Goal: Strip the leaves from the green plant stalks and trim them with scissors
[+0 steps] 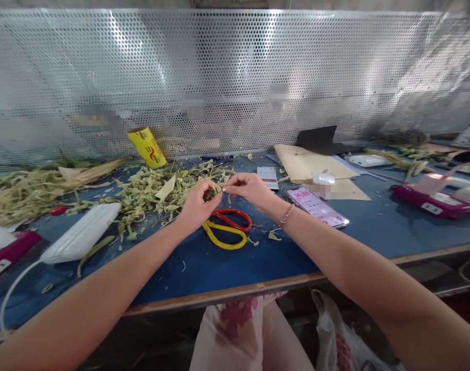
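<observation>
My left hand (198, 203) holds a small green plant piece (211, 193) between thumb and fingers, above the blue table (204, 265). My right hand (248, 189) pinches the same piece from the right side, fingertips touching it. Both hands hover just beyond a pair of scissors (228, 228) with one red and one yellow handle, lying flat on the table. A heap of green and pale plant scraps (157, 188) lies right behind my left hand.
A phone (317, 206) with a lit screen lies right of my right hand. A white mask (80, 233), a yellow packet (147, 147), brown paper (308, 164) and magenta devices (428, 200) sit around. Perforated metal screen (235, 77) closes the back. Bags (235, 330) hang below the table's edge.
</observation>
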`<state>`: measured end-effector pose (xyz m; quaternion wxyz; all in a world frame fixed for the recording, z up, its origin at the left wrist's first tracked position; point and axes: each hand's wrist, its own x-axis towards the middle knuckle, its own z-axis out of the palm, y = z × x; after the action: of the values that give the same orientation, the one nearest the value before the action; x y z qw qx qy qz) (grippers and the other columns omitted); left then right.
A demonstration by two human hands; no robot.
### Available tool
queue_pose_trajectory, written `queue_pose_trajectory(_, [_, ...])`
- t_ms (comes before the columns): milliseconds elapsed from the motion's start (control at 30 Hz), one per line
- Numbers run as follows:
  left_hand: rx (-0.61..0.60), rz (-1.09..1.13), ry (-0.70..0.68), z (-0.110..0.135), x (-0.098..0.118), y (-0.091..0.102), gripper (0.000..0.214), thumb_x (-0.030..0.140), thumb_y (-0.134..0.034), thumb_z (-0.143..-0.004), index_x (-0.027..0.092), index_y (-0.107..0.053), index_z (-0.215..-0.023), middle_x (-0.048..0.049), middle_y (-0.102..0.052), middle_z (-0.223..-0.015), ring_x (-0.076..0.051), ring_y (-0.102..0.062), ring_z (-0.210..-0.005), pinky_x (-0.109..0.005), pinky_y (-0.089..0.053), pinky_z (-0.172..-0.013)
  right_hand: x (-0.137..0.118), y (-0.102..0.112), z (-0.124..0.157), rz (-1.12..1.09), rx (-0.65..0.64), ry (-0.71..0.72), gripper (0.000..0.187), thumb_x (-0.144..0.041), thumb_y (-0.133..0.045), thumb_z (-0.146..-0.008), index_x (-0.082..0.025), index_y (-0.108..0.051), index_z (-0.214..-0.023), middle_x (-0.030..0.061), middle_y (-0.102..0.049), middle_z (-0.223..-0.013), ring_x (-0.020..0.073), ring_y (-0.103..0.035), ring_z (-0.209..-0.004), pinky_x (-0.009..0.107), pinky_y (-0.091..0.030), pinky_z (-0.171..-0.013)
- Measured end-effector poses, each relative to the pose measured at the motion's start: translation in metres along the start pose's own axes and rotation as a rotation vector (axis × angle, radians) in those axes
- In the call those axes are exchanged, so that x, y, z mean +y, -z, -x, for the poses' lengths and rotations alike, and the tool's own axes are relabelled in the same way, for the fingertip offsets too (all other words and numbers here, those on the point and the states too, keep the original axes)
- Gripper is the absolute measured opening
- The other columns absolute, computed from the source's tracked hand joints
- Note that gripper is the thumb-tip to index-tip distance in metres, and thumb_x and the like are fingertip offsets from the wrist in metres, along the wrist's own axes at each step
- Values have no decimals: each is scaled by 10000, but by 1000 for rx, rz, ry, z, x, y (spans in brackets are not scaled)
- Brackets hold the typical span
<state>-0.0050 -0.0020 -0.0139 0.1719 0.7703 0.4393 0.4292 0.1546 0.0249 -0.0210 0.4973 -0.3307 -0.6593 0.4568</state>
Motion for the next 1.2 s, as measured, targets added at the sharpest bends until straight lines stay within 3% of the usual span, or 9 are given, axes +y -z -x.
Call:
queue_pose_trajectory(333, [-23, -41, -29, 0, 0, 0, 50, 238, -506, -719, 190, -494, -721, 29, -477, -607, -97, -411, -532, -227, -332, -504, -5, 0, 2, -87, -21, -101, 246, -279, -750, -496, -151, -557, -578, -49, -537, -517, 46, -453, -470, 203, -371, -474])
queue_pose_trajectory(567, [-5, -176, -144, 0, -5, 1, 57, 234, -498, -727, 192, -519, -760, -11, -586, -746, -125, -505, -657, -252, -399, -613, -8, 2, 4, -231, -12, -184, 210, -202, -704, -523, -159, -523, -622, -57, -533, -546, 44, -477, -482, 195, -395, -484])
queue_pose_trajectory(733, [-44, -235, -226, 1, -1, 1, 77, 226, -475, -738, 191, -529, -778, -38, -624, -844, -153, -556, -764, -278, -425, -686, -7, 0, 3, -118, 15, -115, 100, -152, -609, -591, -155, -564, -681, -61, -513, -523, 46, -459, -478, 200, -393, -500])
queue_pose_trajectory(900, [-69, -254, -207, 1, 1, 2, 84, 235, -460, -737, 194, -527, -768, -32, -612, -804, -151, -555, -725, -275, -430, -660, 2, 0, 0, 135, -2, 39, 209, -132, -500, -648, -168, -639, -800, -48, -512, -532, 78, -485, -513, 227, -415, -541])
queue_pose_trajectory(1200, [-36, -219, -196, 1, -3, 1, 68, 237, -482, -730, 194, -523, -762, -15, -586, -744, -137, -518, -668, -264, -405, -628, 6, 3, -3, 132, -40, 81, 91, -181, -520, -667, -167, -596, -714, -30, -556, -586, 84, -517, -544, 232, -445, -568])
